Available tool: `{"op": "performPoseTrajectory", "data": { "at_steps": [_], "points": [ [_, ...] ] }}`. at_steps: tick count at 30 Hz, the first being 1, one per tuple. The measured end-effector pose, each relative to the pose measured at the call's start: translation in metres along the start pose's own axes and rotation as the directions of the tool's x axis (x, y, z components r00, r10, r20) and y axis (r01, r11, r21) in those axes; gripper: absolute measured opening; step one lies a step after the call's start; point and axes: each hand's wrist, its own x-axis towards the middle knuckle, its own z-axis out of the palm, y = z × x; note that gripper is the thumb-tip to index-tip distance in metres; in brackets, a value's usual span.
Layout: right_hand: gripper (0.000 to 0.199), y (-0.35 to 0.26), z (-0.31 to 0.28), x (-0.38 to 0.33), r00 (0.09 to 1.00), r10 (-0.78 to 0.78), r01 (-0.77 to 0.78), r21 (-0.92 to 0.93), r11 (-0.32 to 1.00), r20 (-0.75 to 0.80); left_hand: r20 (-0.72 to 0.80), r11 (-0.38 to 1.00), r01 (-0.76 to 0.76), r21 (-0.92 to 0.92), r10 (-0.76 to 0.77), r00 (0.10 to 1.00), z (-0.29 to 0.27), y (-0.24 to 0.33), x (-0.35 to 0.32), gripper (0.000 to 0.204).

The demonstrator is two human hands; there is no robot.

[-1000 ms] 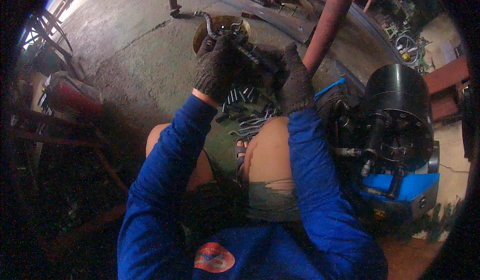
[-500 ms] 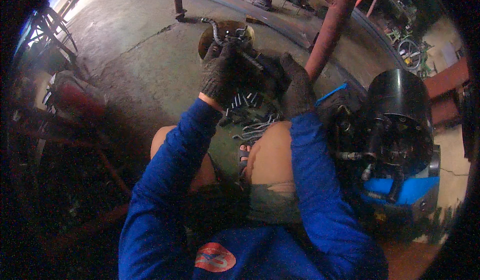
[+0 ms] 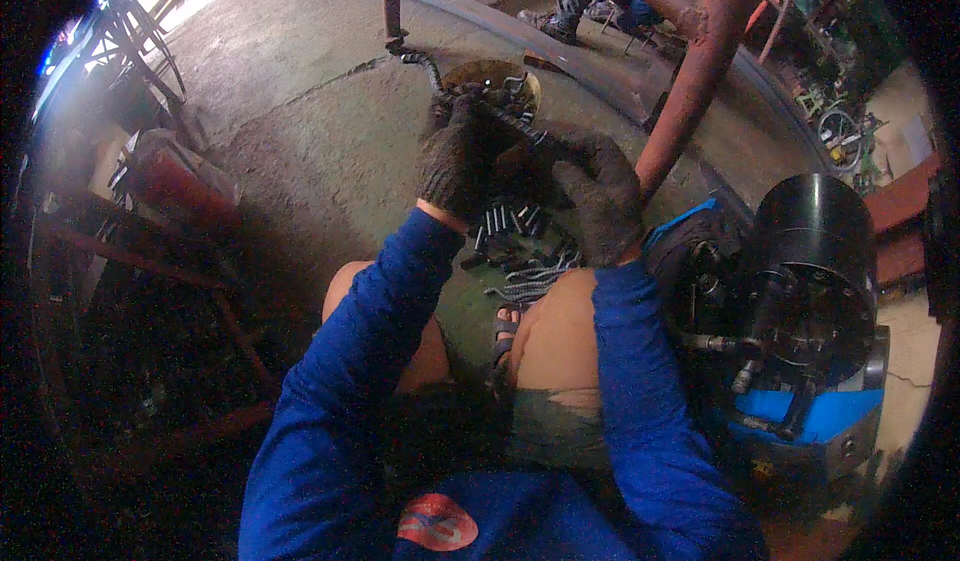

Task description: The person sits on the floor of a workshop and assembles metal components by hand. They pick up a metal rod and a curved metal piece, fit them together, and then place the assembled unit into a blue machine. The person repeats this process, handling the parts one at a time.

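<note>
My left hand (image 3: 455, 161), in a dark knit glove, is closed around a bent ribbed steel bar (image 3: 518, 124). One end of the bar hooks up and away past the fingers; the other slants toward my right hand (image 3: 603, 196). That hand is gloved too, with thumb and fingers curved and apart beside the bar's near end; whether it touches the bar is unclear. Just beyond the left hand stands a round, rusty-yellow container (image 3: 535, 91) with more bent metal at it. Short metal rods (image 3: 500, 219) and ribbed bars (image 3: 530, 286) lie below, between my hands and knees.
A rusty red pipe frame (image 3: 690, 91) slants close to my right hand. Further right is a black cylindrical machine (image 3: 810, 231) with a blue part. A thin upright post (image 3: 391, 6) stands ahead. Another person's shoe (image 3: 550, 26) shows at the back; a red cylinder (image 3: 180, 181) lies left.
The whole view has shifted, so the scene sits lower and further right. My right hand's fingers have come into clearer view by the bar's near end. The left hand still grips the bar.
</note>
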Motion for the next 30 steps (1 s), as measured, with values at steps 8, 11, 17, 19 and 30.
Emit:
{"op": "performPoseTrajectory", "data": {
  "at_steps": [8, 11, 17, 19, 30],
  "points": [
    [0.02, 0.007, 0.006, 0.004, 0.993, -0.1, 0.094, -0.099, 0.991, -0.059, 0.125, 0.366, 0.242, -0.899, -0.315, 0.941, 0.005, 0.008, 0.003, 0.031],
    [0.026, -0.01, 0.007, 0.001, 1.0, 0.017, -0.018, 0.14, 0.99, 0.011, 0.183, 0.381, 0.326, -0.865, -0.366, 0.913, 0.007, 0.007, 0.003, 0.03],
    [0.016, 0.002, 0.003, 0.003, 0.992, -0.069, 0.065, -0.036, 0.997, -0.102, 0.198, 0.252, 0.321, -0.913, -0.413, 0.889, 0.016, 0.017, 0.0, 0.031],
    [0.019, -0.007, 0.0, 0.001, 0.998, 0.042, -0.042, -0.006, 0.999, -0.055, 0.104, 0.454, 0.263, -0.851, -0.345, 0.933, 0.017, 0.011, -0.002, 0.03],
    [0.03, -0.015, -0.013, -0.004, 0.951, 0.295, -0.306, 0.132, 0.943, 0.095, 0.226, 0.391, 0.379, -0.839, -0.383, 0.896, 0.014, 0.011, 0.001, 0.041]
  ]
}}
